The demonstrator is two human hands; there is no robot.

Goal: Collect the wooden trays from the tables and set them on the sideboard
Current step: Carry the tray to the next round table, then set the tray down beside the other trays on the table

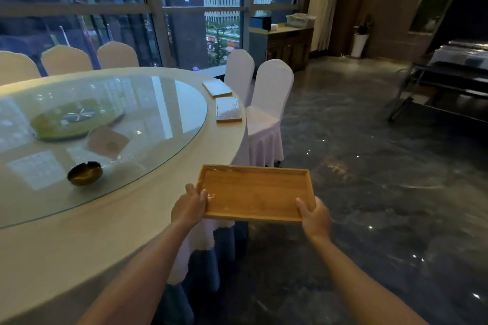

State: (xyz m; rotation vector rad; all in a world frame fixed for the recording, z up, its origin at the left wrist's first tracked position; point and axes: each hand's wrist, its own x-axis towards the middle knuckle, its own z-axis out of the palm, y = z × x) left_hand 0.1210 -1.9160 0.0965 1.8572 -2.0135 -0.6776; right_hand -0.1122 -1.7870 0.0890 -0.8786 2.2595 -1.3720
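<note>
Rectangular wooden tray (254,192), film-wrapped, raised rim, long axis left-right. Left hand (188,207) and right hand (315,216) grasp its short ends beside the round desk (79,240).

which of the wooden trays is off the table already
The tray held between the left hand and right hand; the other two trays lie on the table's far edge.
</note>
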